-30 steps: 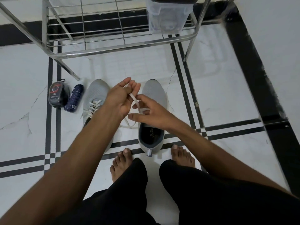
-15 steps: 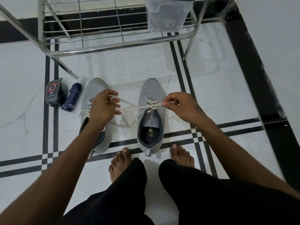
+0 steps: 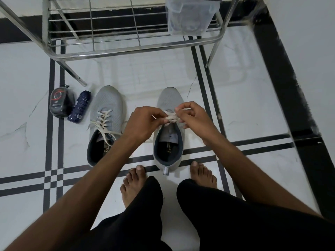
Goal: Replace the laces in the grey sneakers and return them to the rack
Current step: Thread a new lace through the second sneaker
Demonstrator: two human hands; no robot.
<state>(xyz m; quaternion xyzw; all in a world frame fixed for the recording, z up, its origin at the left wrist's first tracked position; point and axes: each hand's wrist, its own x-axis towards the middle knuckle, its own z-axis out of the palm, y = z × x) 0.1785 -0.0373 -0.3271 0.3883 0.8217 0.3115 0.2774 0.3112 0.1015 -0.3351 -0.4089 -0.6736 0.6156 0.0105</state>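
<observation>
— Where were my hands?
— Left hand [image 3: 145, 122] and right hand [image 3: 192, 115] both pinched the white lace [image 3: 171, 117] over the right sneaker [image 3: 168, 134] on the floor [image 3: 244, 105], probably mid-knot.

head cam | one view | looks steeply down, forward | close above floor [image 3: 244, 98] | no second view

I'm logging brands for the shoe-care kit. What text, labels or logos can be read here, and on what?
No text can be read.
Dark pouch: red ring graphic, white print blurred.
Navy can: white label, too small.
Left sneaker insole: pale logo, illegible.
Right sneaker insole and tongue: marks only, illegible.
</observation>
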